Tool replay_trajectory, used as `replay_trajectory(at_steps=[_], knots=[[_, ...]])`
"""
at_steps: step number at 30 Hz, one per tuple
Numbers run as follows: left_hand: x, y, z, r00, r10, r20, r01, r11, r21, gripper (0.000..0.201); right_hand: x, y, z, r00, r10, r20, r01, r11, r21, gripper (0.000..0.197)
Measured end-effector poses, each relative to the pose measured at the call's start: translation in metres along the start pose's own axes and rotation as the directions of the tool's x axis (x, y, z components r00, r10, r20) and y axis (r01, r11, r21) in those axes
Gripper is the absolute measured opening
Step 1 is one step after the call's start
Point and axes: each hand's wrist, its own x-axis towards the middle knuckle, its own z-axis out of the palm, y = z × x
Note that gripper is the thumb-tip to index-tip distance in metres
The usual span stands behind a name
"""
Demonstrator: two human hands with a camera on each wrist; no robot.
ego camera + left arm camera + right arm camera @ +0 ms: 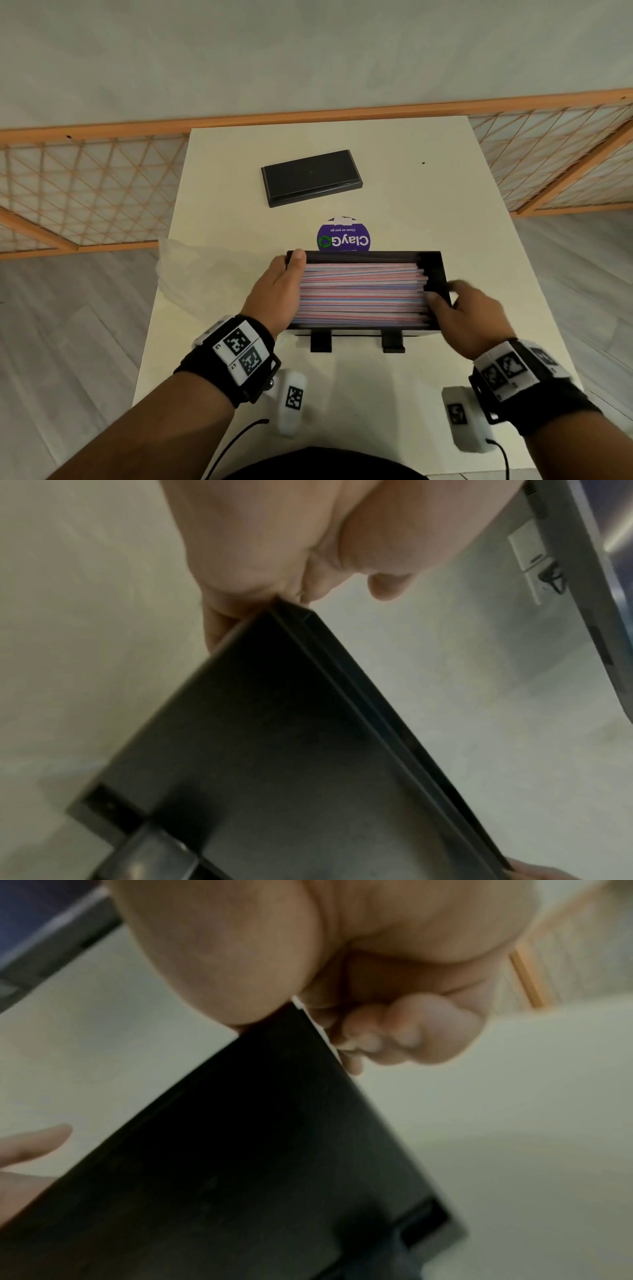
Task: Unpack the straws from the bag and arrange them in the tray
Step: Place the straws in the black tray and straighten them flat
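Observation:
A black tray sits mid-table, packed with pink, blue and white striped straws lying left to right. My left hand grips the tray's left end, thumb on the far left corner of the rim. My right hand grips the right end, thumb inside the wall, fingers outside. Both wrist views show the tray's dark underside below my left hand and my right hand. A clear, crumpled plastic bag lies left of the tray.
A flat black lid lies at the back of the white table. A round purple sticker shows just beyond the tray. Two white tagged blocks hang near the front edge. A wooden lattice screen stands behind.

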Motion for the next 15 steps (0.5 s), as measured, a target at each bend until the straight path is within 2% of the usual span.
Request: replay_trajectory(at_steps=[2,4,7,9,10,12,15], knots=[[0.002,-0.004,0.005,0.999,-0.029,0.032,0.031,0.997,-0.069,0.105,0.001,-0.001,0.009,0.998,-0.027,0.049,0.025,0.999,0.042,0.025],[0.006,-0.005,0.005,0.997,-0.061,0.049,0.068,0.986,-0.149,0.114,-0.002,-0.009,-0.001,0.998,-0.059,0.026,0.058,0.997,0.048,0.023],[-0.004,0.018,-0.003,0.992,-0.067,0.105,0.1,0.935,-0.34,0.094,-0.013,-0.024,-0.043,0.983,-0.146,-0.107,0.15,0.988,0.032,0.027],[-0.005,0.027,-0.006,0.989,-0.073,0.132,0.127,0.877,-0.464,0.074,-0.026,-0.041,-0.068,0.936,-0.249,-0.249,0.26,0.966,0.01,0.027],[-0.003,0.028,-0.007,0.985,-0.085,0.147,0.148,0.855,-0.498,0.07,-0.032,-0.05,-0.076,0.904,-0.316,-0.288,0.323,0.946,-0.024,0.027],[0.0,0.027,-0.011,0.978,-0.109,0.176,0.185,0.84,-0.51,0.072,-0.036,-0.064,-0.08,0.862,-0.429,-0.269,0.412,0.903,-0.12,0.028],[0.003,0.03,-0.016,0.976,-0.101,0.194,0.187,0.843,-0.504,0.075,-0.025,-0.064,-0.082,0.864,-0.432,-0.259,0.399,0.901,-0.172,0.031]])
